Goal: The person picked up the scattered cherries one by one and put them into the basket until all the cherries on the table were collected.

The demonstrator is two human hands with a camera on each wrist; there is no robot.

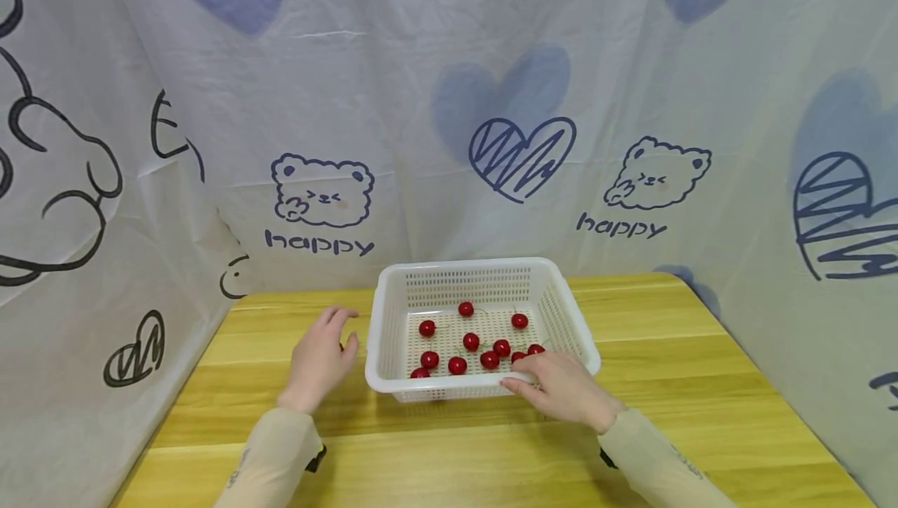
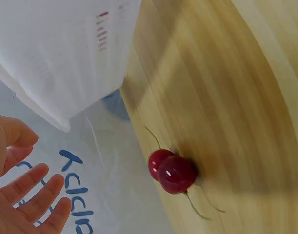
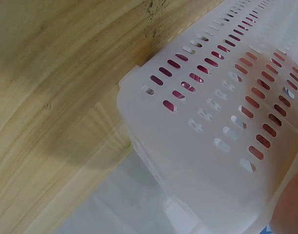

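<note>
A white slotted plastic basket (image 1: 459,385) stands on the table, with several red cherries (image 1: 471,341) on its floor. My right hand (image 1: 564,387) grips the near rim toward the right, fingers over the inner side and thumb at the outer side. Through the slots of the basket wall (image 3: 183,151), the fingers show in the right wrist view. Left of the basket, my left hand (image 1: 319,360) hovers with loosely bent fingers, holding nothing. Two stemmed cherries (image 2: 177,174) lie together on the wood in the left wrist view; the head view does not show them.
The yellow wood-grain table (image 1: 449,453) carries the basket near its far edge. A pale cloth (image 1: 414,142) printed with hearts and bears hangs behind it and along both sides.
</note>
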